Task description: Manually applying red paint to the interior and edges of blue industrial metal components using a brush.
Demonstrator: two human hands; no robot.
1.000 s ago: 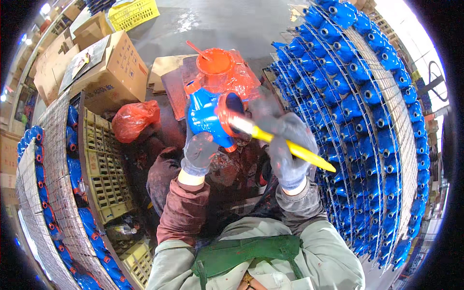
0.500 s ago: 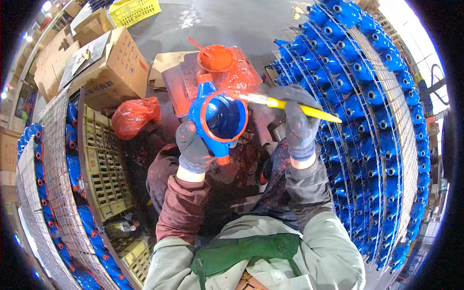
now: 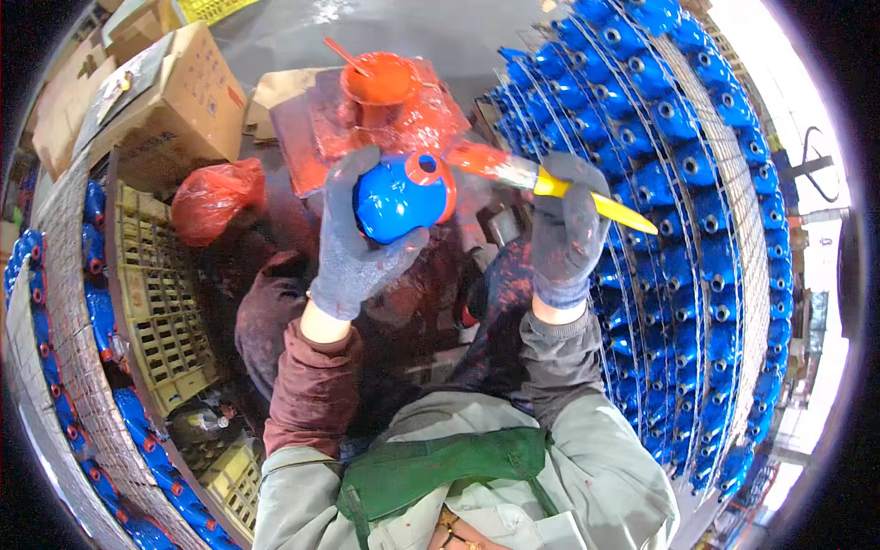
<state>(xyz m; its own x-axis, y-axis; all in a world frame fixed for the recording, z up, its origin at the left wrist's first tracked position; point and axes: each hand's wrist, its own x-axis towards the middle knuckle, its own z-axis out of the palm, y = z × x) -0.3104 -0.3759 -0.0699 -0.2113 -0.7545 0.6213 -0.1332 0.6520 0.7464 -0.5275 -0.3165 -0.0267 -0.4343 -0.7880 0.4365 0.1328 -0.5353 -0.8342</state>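
My gloved left hand (image 3: pixel 353 266) is closed around a blue water meter body (image 3: pixel 394 203). The body is turned so that its rounded outside and one red-rimmed pipe end show, with an orange-red edge on its right side. In my gloved right hand (image 3: pixel 566 225) is a paintbrush (image 3: pixel 605 209) with a yellow handle. Its red-coated bristles point left, at or very near the body's pipe end; whether they touch it I cannot tell. Beyond my hands stands a red-smeared paint bowl (image 3: pixel 390 99) with a red stick (image 3: pixel 346 55) leaning in it.
Wire racks (image 3: pixel 724 183) of blue meter bodies rise on the right. More bodies lie on mesh racks (image 3: pixel 78 302) at the left, next to a cream plastic crate (image 3: pixel 165 302). A red plastic bag (image 3: pixel 218 202) and a cardboard box (image 3: pixel 188 101) stand left of the paint.
My left hand has turned the meter body from its open, ring-edged face to its rounded side and pipe end. The brush stays in my right hand, its bristles now at that end.
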